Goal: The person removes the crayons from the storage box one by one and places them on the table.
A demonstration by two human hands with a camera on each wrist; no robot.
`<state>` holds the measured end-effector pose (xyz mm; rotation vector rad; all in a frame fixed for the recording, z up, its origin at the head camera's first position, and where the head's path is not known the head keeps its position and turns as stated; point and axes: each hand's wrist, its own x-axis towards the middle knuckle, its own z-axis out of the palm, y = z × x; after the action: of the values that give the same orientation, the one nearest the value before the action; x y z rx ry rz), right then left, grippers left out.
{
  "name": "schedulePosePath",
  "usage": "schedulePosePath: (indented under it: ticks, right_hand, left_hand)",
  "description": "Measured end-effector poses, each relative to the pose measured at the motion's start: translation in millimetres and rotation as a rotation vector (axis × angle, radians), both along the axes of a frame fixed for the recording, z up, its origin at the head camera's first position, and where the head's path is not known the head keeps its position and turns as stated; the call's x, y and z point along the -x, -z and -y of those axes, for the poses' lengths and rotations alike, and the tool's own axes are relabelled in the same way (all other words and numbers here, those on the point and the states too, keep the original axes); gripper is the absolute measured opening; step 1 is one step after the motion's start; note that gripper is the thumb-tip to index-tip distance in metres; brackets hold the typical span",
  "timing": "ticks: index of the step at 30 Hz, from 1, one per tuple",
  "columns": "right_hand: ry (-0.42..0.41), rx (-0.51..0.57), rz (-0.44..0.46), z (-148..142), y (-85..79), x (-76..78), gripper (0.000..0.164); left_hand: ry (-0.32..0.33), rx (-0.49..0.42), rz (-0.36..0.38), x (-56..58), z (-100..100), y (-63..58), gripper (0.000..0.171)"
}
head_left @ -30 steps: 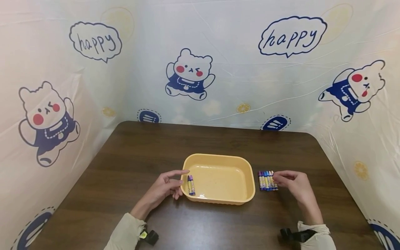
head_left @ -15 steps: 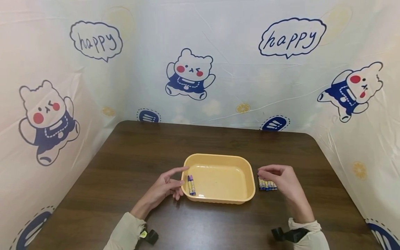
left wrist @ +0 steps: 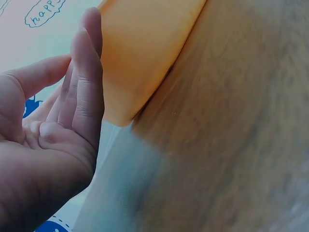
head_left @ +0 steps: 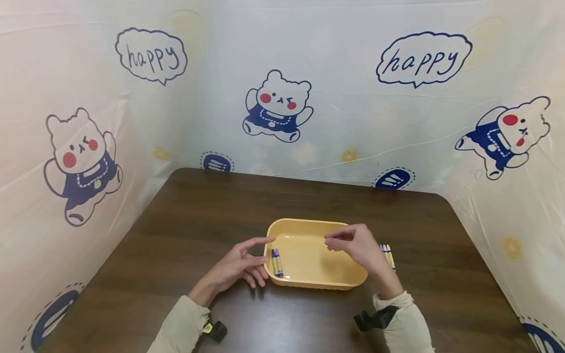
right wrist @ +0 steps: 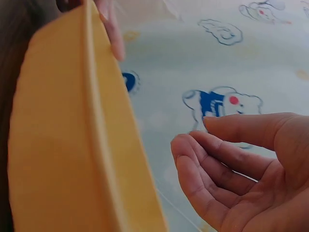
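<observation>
A yellow plastic tray (head_left: pixel 309 284) stands on the table, with two crayons (head_left: pixel 276 264) leaning side by side at its left end. My left hand (head_left: pixel 236 267) is at that end, its extended index finger and thumb touching the rim and its other fingers loosely bent outside. Over the right half of the tray is my right hand (head_left: pixel 355 245), fingers softly curled and thumb near the index finger. In the right wrist view nothing shows between those fingertips. More crayons (head_left: pixel 388 257) lie in a row on the table right of the tray, partly hidden by my right hand.
The dark wooden table (head_left: pixel 212 206) has rounded far corners. A pale printed cloth (head_left: pixel 335 98) with bears and speech bubbles hangs around its back and sides.
My right hand has moved left from the crayon row to above the tray. My left hand stays at the tray's left end. The head view has shifted slightly.
</observation>
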<state>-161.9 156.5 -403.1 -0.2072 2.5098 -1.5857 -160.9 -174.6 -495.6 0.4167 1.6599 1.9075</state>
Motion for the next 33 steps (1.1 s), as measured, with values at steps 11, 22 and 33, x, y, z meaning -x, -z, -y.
schedulePosePath:
  ticks: [11, 22, 33]
  right_hand:
    - [-0.157, 0.051, 0.106, 56.8, 44.8, 16.0, 0.015]
    - [-0.155, 0.056, 0.238, 80.4, 60.7, 20.9, 0.012]
    - [-0.128, -0.357, 0.004, 107.3, 62.9, 10.8, 0.026]
  left_hand:
    - [-0.009, -0.003, 0.019, -5.4, -2.4, 7.9, 0.058]
    - [-0.011, 0.025, 0.002, 0.2, -4.3, 0.1, 0.058]
    - [-0.024, 0.011, -0.012, -0.2, -4.6, 2.6, 0.059]
